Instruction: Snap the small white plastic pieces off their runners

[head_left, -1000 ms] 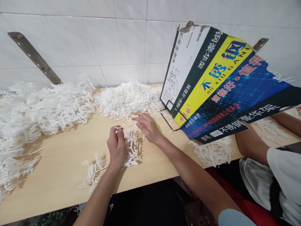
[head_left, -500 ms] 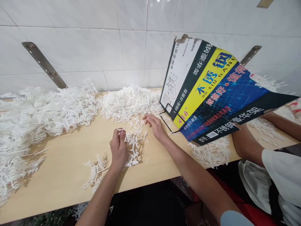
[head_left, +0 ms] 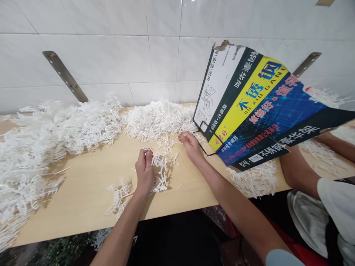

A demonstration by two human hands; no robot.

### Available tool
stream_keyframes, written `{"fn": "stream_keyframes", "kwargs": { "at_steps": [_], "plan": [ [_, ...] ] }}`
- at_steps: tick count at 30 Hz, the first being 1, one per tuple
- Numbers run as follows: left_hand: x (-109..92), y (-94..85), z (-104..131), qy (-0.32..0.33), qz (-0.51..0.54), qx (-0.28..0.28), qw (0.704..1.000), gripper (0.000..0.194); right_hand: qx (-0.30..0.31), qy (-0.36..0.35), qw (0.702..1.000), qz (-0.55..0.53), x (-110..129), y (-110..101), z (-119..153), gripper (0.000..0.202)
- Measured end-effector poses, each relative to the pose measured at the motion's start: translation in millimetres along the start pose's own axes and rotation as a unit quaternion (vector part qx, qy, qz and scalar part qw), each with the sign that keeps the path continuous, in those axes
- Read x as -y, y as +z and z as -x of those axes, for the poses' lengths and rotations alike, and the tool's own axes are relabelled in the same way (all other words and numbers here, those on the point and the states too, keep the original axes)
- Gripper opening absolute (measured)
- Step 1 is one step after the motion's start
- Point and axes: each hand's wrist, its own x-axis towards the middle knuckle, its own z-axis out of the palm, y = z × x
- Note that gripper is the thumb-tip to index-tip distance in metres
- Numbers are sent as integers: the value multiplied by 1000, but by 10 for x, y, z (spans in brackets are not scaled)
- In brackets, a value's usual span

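My left hand (head_left: 145,170) is closed in a pinch on a white branched plastic piece (head_left: 161,177), whose thin prongs stick out to the right of the fist. Most of what lies inside the fingers is hidden. Farther right, my right hand (head_left: 192,146) hovers at the edge of a pile of small white plastic sticks (head_left: 161,120), its fingers loosely bent and apart. Nothing clear shows in it. Several loose sticks (head_left: 165,144) are scattered between the two hands. A small tangle of branched pieces (head_left: 119,197) rests beside my left wrist.
A big heap of white branched plastic (head_left: 55,136) covers the left of the wooden table (head_left: 91,192). On the right, a printed cardboard sheet (head_left: 249,111) stands upright like a divider. Beyond it are a co-worker's arm (head_left: 299,168) and more sticks (head_left: 256,179). Metal brackets (head_left: 66,75) jut from the tiled wall.
The view has turned slightly left, so everything sits farther right. My right hand's fingers are a little more bent. My left hand keeps its pinch on the branched piece.
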Motion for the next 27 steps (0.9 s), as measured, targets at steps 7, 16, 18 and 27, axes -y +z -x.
{"fn": "stream_keyframes", "kwargs": {
  "at_steps": [7,16,18,27],
  "plan": [
    [25,46,-55,-55,-42,-1,998,30,173,-270,941,104,449,208,265,37],
    [-14,40,-79,-61,16,62,996,38,148,-159,973,83,325,345,309,15],
    [-29,44,-85,-77,28,95,992,43,119,-59,991,26,298,334,282,16],
    [101,53,-98,-84,-46,164,982,42,-26,120,991,-51,-9,255,137,30]
  ]
}}
